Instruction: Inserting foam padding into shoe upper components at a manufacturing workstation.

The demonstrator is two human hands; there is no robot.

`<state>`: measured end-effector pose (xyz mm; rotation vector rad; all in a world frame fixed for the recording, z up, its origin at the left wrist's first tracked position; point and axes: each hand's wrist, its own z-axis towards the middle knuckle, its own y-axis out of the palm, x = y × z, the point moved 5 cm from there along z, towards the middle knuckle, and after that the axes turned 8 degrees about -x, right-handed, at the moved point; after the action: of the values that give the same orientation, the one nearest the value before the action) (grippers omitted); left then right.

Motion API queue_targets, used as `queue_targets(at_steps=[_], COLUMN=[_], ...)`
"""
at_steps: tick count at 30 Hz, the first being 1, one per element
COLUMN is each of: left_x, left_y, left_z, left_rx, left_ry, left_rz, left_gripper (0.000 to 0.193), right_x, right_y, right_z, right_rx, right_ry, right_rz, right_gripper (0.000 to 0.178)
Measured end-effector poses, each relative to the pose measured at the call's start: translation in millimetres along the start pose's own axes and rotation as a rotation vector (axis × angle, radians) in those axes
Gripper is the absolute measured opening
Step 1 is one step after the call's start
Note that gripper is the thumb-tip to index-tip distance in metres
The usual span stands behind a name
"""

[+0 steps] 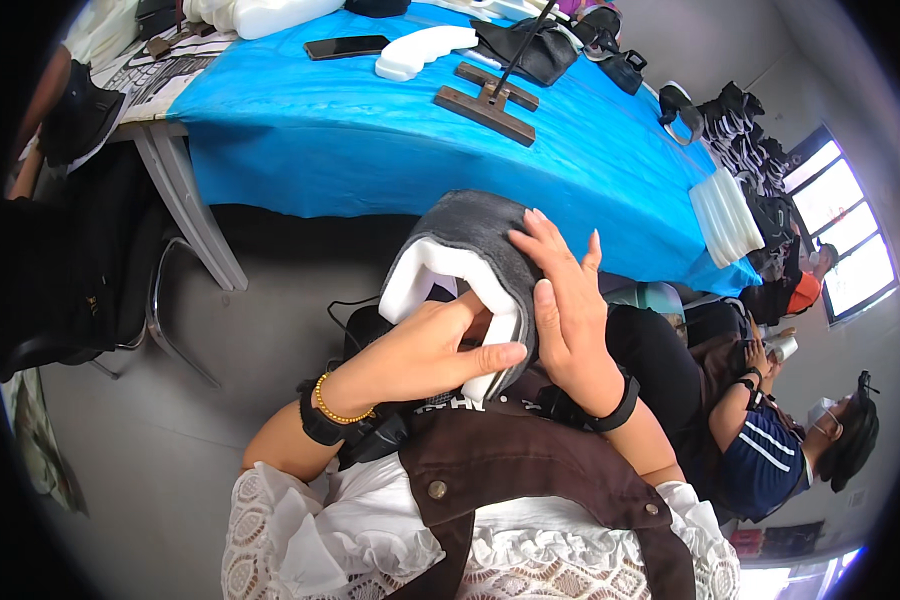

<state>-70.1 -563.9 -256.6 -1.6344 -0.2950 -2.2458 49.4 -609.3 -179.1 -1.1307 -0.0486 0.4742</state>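
In front of my chest I hold a curved white foam piece [410,272] with a dark grey fabric cover [470,217] wrapped over its outer side. The fingers of my left hand [420,345] reach inside the curve, partly hidden by the foam. Its thumb lies across the near edge, so that hand is closed on the piece. My right hand [573,325] rests along the outer right side of the cover, fingers stretched out and thumb against the fabric.
Ahead stands a table with a blue sheet [300,130], bearing a phone [346,47], a loose white foam piece [425,50] and a dark stand [487,104] with an upright rod. Stacked white foam [725,215] sits at its right end. A co-worker [770,445] sits at right.
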Motion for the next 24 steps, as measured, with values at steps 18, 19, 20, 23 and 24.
queue_targets(at_steps=[18,19,20,23,24], left_x=[11,9,1,-20,-27], left_y=[-14,-16,-21,-29,-32], left_z=[-11,-11,-11,-13,-14], left_rx=[0.61,0.608,0.601,0.614,0.611], left_ry=[0.005,0.002,-0.066,-0.106,-0.138], left_rz=[0.293,0.291,0.32,0.352,0.364], left_gripper=[0.012,0.012,0.012,0.015,0.016], right_x=[6,13,20,33,43], right_y=[18,21,25,38,45], right_z=[2,5,7,10,9], right_rx=[0.09,0.068,0.046,-0.053,-0.068], right_ry=[0.005,0.035,0.064,0.199,0.235], right_rz=[-0.079,-0.031,0.016,0.156,0.163], right_gripper=[0.032,0.032,0.031,0.03,0.029])
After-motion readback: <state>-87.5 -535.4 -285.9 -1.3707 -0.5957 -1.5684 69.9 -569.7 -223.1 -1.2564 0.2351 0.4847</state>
